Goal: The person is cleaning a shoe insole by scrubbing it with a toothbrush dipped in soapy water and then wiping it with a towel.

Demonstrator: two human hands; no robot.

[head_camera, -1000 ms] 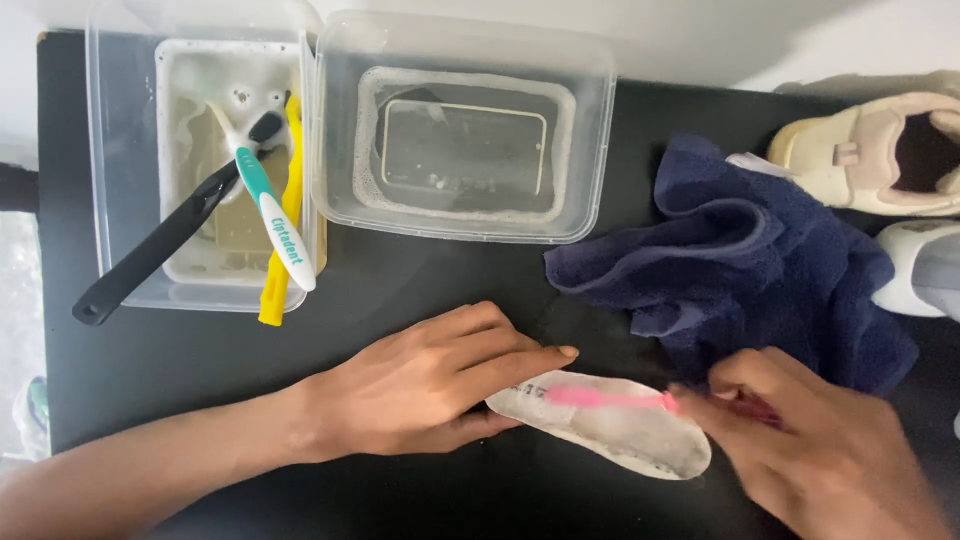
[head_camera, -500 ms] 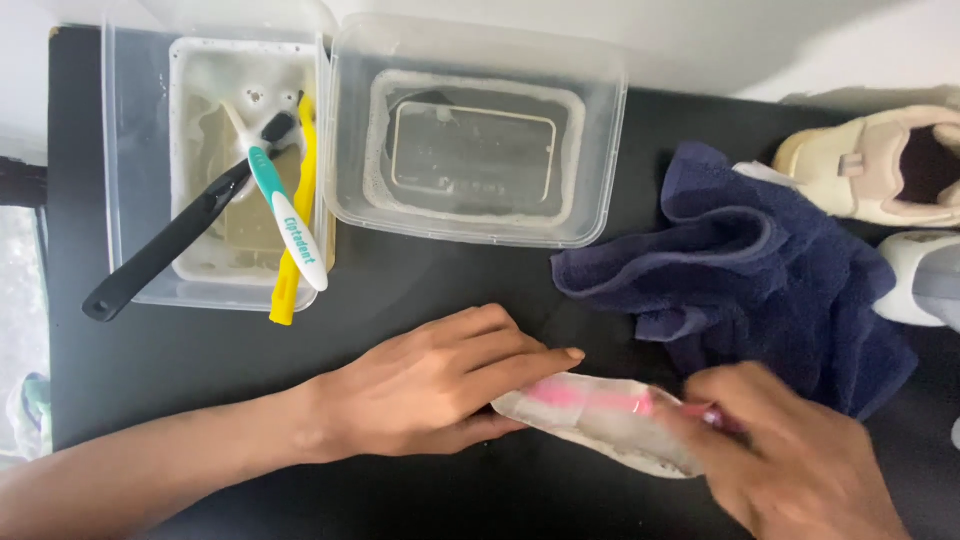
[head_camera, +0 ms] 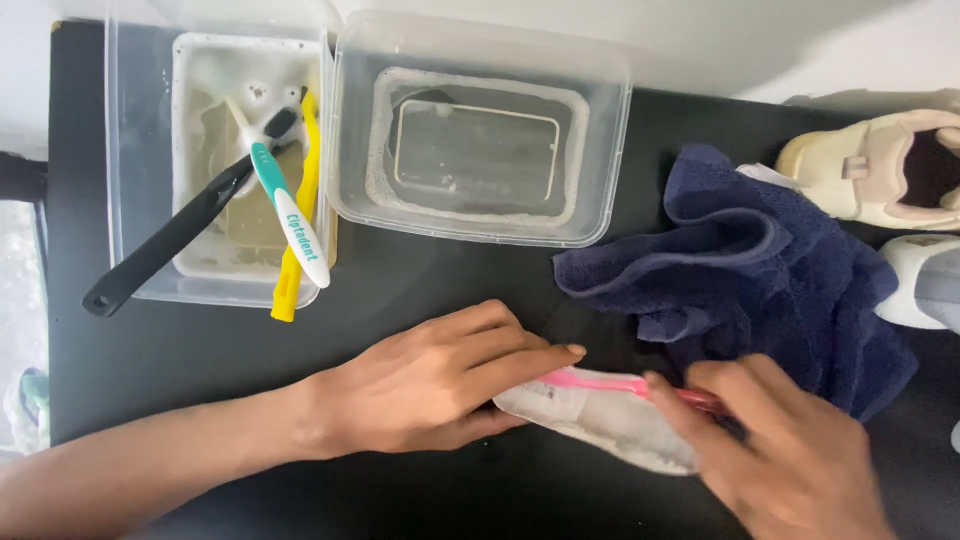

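A person's two bare hands work at a black bench (head_camera: 200, 350), seen from above. The left hand (head_camera: 440, 385) lies flat, fingers (head_camera: 520, 360) stretched out and pressing down the left end of a white shoe insole (head_camera: 610, 425) that rests on the near middle of the bench. The right hand (head_camera: 790, 455) has its fingers closed around the handle of a pink toothbrush (head_camera: 600, 382), whose head lies on the insole just beside the left fingertips. A crumpled navy towel (head_camera: 760, 270) sits just beyond the right hand. At far left, a clear tub (head_camera: 140, 200) of soapy water holds three brushes (black, teal-and-white, yellow). Beside it stands a second clear tub (head_camera: 480, 130). Cream shoes (head_camera: 880, 170) lie at the far right.
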